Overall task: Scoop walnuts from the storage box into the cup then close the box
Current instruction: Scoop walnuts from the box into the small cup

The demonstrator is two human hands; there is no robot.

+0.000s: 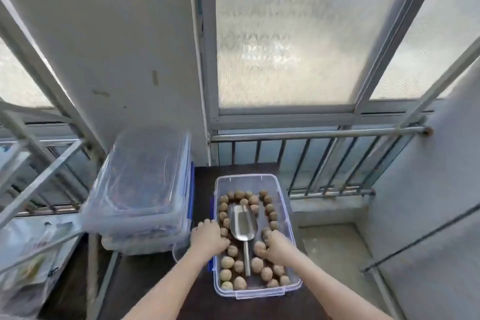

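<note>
storage box (pixel 285 213) – open; walnuts (pixel 255 265), scoop (pixel 244 226) inside | 2 hands – left (pixel 207 237), right (pixel 276 247); curled, grip unclear

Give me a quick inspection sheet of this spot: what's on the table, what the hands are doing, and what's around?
Surface: dark table, mostly covered by boxes.
Job's things: open clear box holding walnuts in a ring around a metal scoop lying bowl-up. A clear rim at the left hand may be the cup; cannot tell.
Clutter: stacked clear bins to the left; printed bags lower left.
Hands: left hand at the box's left edge, right hand among the walnuts; neither holds the scoop.
Cables: nothing seen.
Surroundings: frosted window, metal railing, concrete ledge.
</note>
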